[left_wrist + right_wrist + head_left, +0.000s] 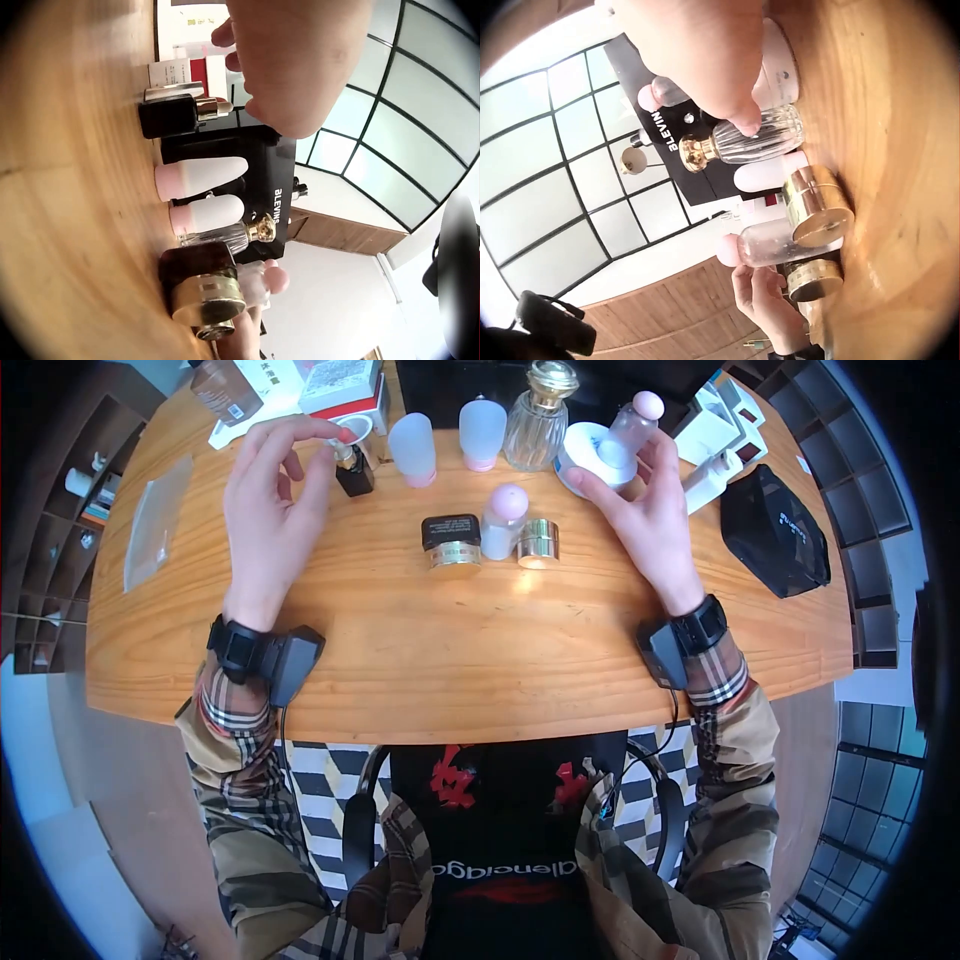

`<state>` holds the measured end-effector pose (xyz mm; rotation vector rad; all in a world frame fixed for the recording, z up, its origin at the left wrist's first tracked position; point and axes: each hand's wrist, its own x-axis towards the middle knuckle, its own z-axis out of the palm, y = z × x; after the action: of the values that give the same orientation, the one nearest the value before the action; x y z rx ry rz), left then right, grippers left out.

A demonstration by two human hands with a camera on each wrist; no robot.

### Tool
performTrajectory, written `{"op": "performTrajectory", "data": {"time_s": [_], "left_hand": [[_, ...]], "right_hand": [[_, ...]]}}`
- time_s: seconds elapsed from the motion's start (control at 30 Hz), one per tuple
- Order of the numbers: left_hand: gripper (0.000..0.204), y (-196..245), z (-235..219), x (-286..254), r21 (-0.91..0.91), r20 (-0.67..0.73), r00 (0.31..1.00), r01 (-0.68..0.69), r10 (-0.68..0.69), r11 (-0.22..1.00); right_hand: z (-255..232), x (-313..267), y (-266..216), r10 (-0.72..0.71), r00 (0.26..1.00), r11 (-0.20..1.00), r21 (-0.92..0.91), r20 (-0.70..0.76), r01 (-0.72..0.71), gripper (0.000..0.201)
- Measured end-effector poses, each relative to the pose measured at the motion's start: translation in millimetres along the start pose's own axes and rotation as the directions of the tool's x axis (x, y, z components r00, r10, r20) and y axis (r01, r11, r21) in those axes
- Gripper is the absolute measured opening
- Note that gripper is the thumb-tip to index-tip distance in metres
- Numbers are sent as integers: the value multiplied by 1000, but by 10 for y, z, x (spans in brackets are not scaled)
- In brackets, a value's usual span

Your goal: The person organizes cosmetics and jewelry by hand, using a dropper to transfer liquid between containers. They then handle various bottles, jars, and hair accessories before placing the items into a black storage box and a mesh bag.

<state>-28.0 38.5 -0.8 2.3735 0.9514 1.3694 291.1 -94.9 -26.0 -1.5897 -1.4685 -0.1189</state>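
In the head view my left hand (275, 510) hovers over the small dark bottle (354, 472), index finger reaching across its top. The left wrist view shows a gap between that hand (300, 64) and the bottle's dropper (214, 108). My right hand (650, 520) spans the white round jar (575, 455), thumb at its near left side, fingers at its right. Above the jar a small clear bottle with a pink ball cap (648, 405) leans near those fingers; what supports it is unclear. The right wrist view has my right hand (697, 52) partly covering the jar (780, 67).
Mid-table are a black-lidded jar (452, 538), a pink-capped bottle (509, 505) and a gold jar (538, 544). Behind them stand two frosted tubes (413, 445) and a ribbed glass bottle (535, 435). A black pouch (775, 530) lies right, a clear bag (157, 525) left.
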Motion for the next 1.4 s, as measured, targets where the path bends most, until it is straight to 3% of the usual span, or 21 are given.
{"op": "performTrajectory", "data": {"time_s": [0.17, 0.37, 0.4, 0.53, 0.6, 0.7, 0.77, 0.83, 0.87, 0.9, 0.97, 1.0, 1.03, 1.1, 1.17, 1.27, 1.4], "left_hand": [[16, -27, 35, 13, -23, 2, 1000, -30, 30, 999], [14, -105, 60, 6, -50, -30, 999, -28, 27, 998], [13, -86, 57, 13, -73, -53, 997, -54, 51, 996], [12, -88, 38, 2, -176, -147, 983, -134, 108, 975], [12, -51, 29, -1, -175, -142, 981, -154, 129, 972], [12, -25, 46, 17, -186, -148, 976, -186, 159, 965], [12, -11, 64, -15, -194, -139, 979, -177, 151, 965], [12, -5, 55, -5, -212, -93, 981, -186, 170, 959], [12, 18, 52, -15, -213, -95, 981, -183, 167, 960], [13, 53, 44, -24, -233, -28, 984, -176, 174, 957], [14, 98, 54, -34, -246, 32, 983, -168, 181, 955], [14, 120, 81, -50, -280, 47, 978, -183, 204, 942], [15, 135, 97, -69, -312, 64, 972, -194, 224, 930], [16, 168, 108, -73, -287, 76, 970, -202, 233, 936], [17, 157, 136, -74, -319, 101, 959, -222, 266, 921], [18, 156, 123, -94, -326, 102, 957, -226, 271, 918], [19, 227, 73, -84, -361, 107, 957, -216, 271, 907]], "right_hand": [[-19, 44, -146, 130, 990, 989, -78, 56, -125, 75], [-118, -20, -132, 128, 992, 990, -67, 24, -126, 72], [-107, -6, -102, 67, 998, 986, -152, 4, -66, 80], [-84, -20, -166, 97, 995, 991, -91, 6, -96, 96], [-46, -19, -92, -60, 982, 977, -214, -180, 20, 108], [-85, 15, -165, -167, 950, 982, -132, -263, 136, 112], [-100, 29, -264, -174, 938, 982, -127, -301, 142, 105], [-110, 63, -345, -356, 879, 934, -153, -318, 323, 93], [-98, 113, -338, -465, 820, 877, -50, -334, 478, 71], [-140, 138, -340, -470, 818, 875, -49, -333, 482, 71], [-248, 135, -405, -599, 800, 796, -128, -35, 591, 64], [-225, 90, -505, -562, 827, 827, -48, -19, 560, 41], [-188, 77, -570, -564, 826, 826, -39, -19, 563, 41], [-126, 69, -658, -511, 854, 828, 323, 95, 459, 45], [-48, 54, -705, -507, 857, 826, 339, 96, 451, 45], [127, 17, -822, -313, 940, 883, 406, 137, 235, 42], [207, -17, -903, -302, 938, 913, 333, 170, 234, 37]]}}
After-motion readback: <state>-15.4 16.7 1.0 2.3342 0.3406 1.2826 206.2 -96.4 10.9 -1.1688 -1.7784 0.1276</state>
